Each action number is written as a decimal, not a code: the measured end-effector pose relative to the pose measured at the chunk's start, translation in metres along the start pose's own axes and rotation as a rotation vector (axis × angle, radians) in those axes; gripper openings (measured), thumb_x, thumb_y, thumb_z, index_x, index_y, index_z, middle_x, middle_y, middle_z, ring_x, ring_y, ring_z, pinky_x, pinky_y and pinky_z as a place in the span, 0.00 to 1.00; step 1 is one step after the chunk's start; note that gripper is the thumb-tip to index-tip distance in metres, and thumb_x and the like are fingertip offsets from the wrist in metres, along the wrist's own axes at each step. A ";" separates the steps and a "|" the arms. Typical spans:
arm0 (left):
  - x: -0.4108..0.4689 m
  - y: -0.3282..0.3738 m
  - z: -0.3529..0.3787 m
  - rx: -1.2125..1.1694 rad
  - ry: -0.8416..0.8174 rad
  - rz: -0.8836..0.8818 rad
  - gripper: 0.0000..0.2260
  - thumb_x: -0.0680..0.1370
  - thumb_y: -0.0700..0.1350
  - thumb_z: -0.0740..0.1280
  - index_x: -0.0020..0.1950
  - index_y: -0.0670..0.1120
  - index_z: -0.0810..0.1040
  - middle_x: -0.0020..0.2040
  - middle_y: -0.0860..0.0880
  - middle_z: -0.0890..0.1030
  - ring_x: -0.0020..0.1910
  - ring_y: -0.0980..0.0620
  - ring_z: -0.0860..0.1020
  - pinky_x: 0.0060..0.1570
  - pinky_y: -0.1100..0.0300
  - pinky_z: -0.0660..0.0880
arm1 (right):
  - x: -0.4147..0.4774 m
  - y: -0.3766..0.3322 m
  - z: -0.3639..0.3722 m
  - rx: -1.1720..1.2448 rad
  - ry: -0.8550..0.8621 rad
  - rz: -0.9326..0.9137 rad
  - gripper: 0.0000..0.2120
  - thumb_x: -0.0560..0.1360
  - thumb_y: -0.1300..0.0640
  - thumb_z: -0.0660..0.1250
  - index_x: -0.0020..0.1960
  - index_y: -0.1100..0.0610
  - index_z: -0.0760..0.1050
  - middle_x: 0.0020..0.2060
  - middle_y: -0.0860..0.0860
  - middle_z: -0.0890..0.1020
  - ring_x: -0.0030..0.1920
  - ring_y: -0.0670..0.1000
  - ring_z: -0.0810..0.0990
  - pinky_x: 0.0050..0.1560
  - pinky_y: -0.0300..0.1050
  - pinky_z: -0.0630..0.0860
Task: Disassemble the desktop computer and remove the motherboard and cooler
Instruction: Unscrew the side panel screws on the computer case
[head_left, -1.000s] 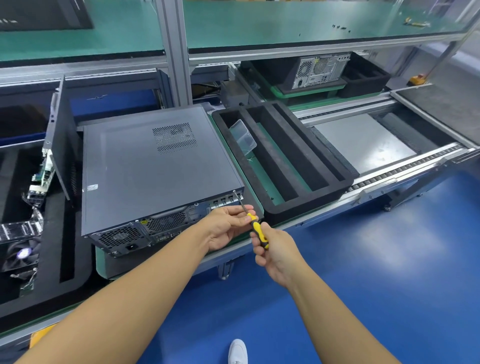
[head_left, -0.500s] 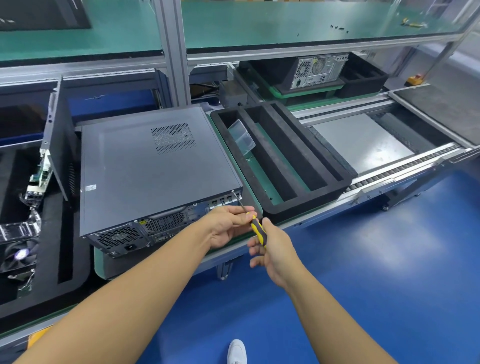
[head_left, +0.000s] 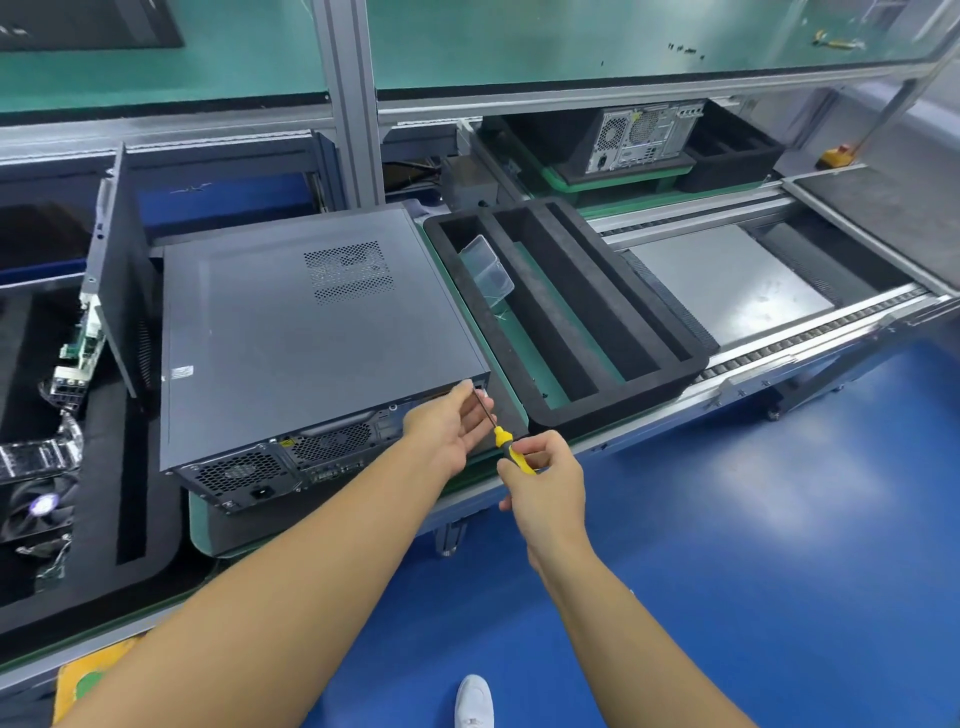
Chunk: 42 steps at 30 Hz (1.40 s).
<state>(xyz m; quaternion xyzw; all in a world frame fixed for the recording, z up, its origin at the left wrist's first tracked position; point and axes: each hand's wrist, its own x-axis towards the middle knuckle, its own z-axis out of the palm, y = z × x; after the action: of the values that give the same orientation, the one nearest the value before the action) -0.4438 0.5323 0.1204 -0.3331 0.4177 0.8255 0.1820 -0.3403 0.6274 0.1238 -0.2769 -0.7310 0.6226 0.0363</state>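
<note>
Now, the conveyor carries the case flat on its side, lid up and shut, with the rear panel facing you. The board and cooler you are after do not show, presumably because they sit under that lid, so the task is at its very start. Just right of the case sits the foam tray, and a clear box leans in its nearest slot, a likely home for screws. Your left hand is up at the case's rear right corner, its fingers loosely curled beside the shaft. Whether they pinch the shaft or only rest against it cannot be told. Your right hand is clenched round the yellow handle of the screwdriver, whose tip reaches the top of that corner. The screw itself is hidden behind your left fingers. You appear to be on the lid screw. To do it well, line the shaft straight with the screw rather than slanting up from below. Press in firmly before you turn, since a tilted tip will likely cam out and chew the head. Let the left fingers only guide the shaft, ready to catch the screw as it frees, then drop it in the box.
</note>
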 end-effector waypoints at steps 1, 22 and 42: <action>0.000 -0.001 0.001 -0.015 0.022 -0.002 0.06 0.78 0.39 0.70 0.52 0.38 0.80 0.41 0.42 0.86 0.36 0.48 0.85 0.31 0.56 0.81 | 0.000 0.000 0.001 0.000 0.005 -0.009 0.09 0.74 0.64 0.70 0.45 0.51 0.75 0.39 0.46 0.80 0.26 0.45 0.78 0.29 0.37 0.76; -0.008 -0.004 0.044 -0.354 0.239 -0.105 0.06 0.78 0.39 0.68 0.54 0.39 0.79 0.41 0.47 0.80 0.33 0.54 0.79 0.50 0.59 0.82 | 0.005 0.009 -0.010 -0.036 -0.069 -0.073 0.09 0.74 0.65 0.69 0.40 0.55 0.74 0.38 0.52 0.79 0.37 0.49 0.75 0.31 0.45 0.81; -0.011 -0.005 0.066 -0.396 0.365 -0.181 0.03 0.76 0.44 0.63 0.46 0.46 0.75 0.38 0.53 0.77 0.33 0.57 0.71 0.30 0.65 0.64 | 0.027 0.018 -0.041 -0.045 -0.167 -0.078 0.09 0.74 0.63 0.70 0.40 0.52 0.73 0.37 0.48 0.79 0.32 0.45 0.74 0.32 0.49 0.81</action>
<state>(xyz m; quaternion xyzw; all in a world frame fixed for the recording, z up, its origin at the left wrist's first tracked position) -0.4593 0.5883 0.1529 -0.5410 0.2428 0.7979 0.1080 -0.3407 0.6775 0.1087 -0.1960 -0.7556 0.6250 -0.0069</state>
